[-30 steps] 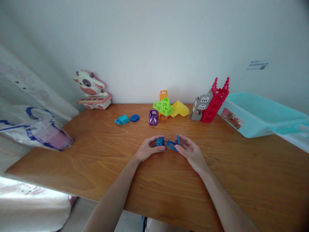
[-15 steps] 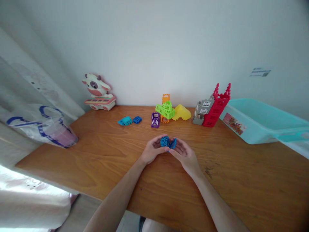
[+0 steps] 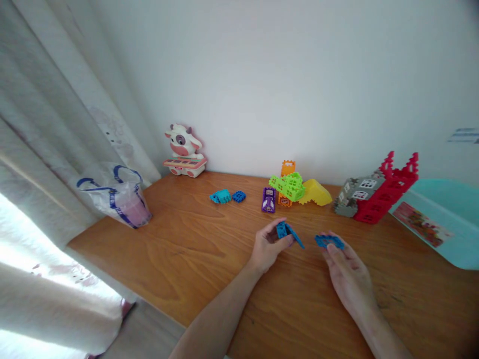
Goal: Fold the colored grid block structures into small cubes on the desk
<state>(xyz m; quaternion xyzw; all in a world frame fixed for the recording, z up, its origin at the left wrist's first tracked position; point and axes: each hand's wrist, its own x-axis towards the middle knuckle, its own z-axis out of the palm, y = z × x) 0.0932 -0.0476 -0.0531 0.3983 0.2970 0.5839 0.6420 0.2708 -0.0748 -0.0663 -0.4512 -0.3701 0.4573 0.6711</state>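
Several joined blue building pieces [image 3: 283, 231] are in my left hand [image 3: 267, 247], gripped between thumb and fingers, with one flat panel slanting down to the right. My right hand [image 3: 349, 271] pinches a single flat blue building piece [image 3: 329, 242], apart from the others. Both hands are above the front middle of the wooden table. Farther back lie a light blue interlocking build [image 3: 220, 197] and a small dark blue piece [image 3: 239, 197]. A purple car-shaped build [image 3: 268, 200] lies beyond my left hand.
Green [image 3: 287, 185], orange [image 3: 288, 167] and yellow [image 3: 316, 193] builds stand near the wall. A grey [image 3: 357, 193] and red castle build [image 3: 387, 189] is beside a teal bin [image 3: 452, 219]. At left are a cow keyboard toy [image 3: 185, 152] and a bagged pink drink [image 3: 130, 207] on the table [image 3: 187, 269].
The blue build has come apart: my right hand has moved away to the right with one flat piece, while the rest stays in my left hand. The camera has turned left.
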